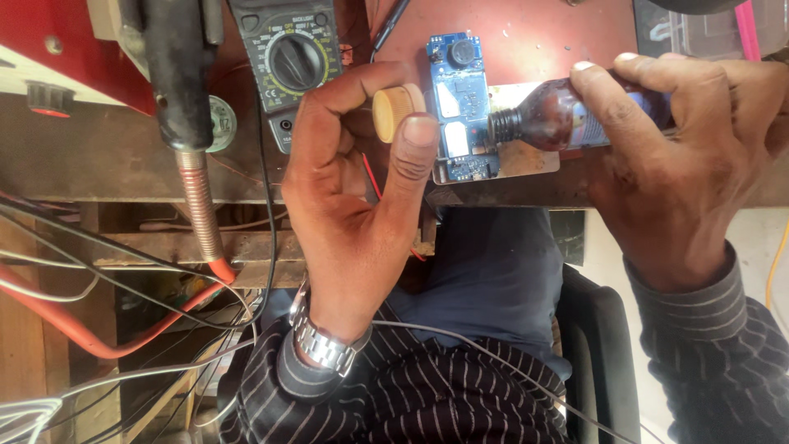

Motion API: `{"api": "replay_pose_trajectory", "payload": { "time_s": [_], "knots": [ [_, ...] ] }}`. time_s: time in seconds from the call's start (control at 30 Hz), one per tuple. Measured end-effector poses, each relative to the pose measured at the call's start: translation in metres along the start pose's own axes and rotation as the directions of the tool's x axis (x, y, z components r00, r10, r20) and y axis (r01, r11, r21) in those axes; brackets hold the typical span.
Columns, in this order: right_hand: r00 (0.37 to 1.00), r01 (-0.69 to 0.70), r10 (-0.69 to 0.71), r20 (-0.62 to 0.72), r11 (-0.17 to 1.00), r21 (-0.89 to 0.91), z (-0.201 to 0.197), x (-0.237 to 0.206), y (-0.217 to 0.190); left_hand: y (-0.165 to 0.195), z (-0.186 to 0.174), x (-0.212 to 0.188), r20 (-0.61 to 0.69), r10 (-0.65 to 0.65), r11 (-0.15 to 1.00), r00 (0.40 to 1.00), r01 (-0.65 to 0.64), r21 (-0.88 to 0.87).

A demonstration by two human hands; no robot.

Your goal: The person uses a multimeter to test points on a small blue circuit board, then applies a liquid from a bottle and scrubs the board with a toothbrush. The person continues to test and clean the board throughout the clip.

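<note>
At far left a dark multimeter (294, 62) lies on the bench. The left hand (357, 189) pinches a tan bottle cap (394, 111) between thumb and fingers. A blue circuit board (460, 103) runs lengthwise away from the person. The right hand (682, 156) clamps a dark brown bottle (559, 115), lying horizontal, open neck pointing left at the board.

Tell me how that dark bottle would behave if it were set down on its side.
The dark bottle looks round, so it would probably roll. Its cap is off, in the left hand, so contents might leak. The right hand holds it tilted.
</note>
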State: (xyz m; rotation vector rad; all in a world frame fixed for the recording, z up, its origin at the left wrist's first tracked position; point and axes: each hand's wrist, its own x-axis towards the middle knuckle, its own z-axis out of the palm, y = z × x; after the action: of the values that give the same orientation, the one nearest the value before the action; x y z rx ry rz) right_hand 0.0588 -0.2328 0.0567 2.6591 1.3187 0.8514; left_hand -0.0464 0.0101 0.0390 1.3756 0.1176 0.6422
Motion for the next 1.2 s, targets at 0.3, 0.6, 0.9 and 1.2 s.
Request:
{"api": "replay_pose_trajectory", "payload": {
  "time_s": [0.3,0.6,0.9,1.2],
  "knots": [
    [1.000,-0.010,0.010,0.002,1.000,-0.003,-0.004,0.012,-0.003,0.001,0.003,0.000,0.004,-0.032,0.997,0.999,0.032,-0.075],
    [0.990,-0.138,0.135,0.034,0.917,0.375,0.000,0.008,0.008,0.003,0.001,0.002,0.012,-0.060,0.986,0.998,0.061,-0.153],
    [0.995,-0.095,0.101,0.011,0.887,0.453,-0.006,0.014,0.002,0.009,0.002,0.002,0.039,-0.001,0.991,0.999,0.007,-0.136],
    [0.999,0.025,-0.029,0.018,0.986,0.162,-0.007,0.020,0.010,0.009,0.001,0.000,0.021,-0.046,0.990,0.999,0.048,-0.130]
  ]
}}
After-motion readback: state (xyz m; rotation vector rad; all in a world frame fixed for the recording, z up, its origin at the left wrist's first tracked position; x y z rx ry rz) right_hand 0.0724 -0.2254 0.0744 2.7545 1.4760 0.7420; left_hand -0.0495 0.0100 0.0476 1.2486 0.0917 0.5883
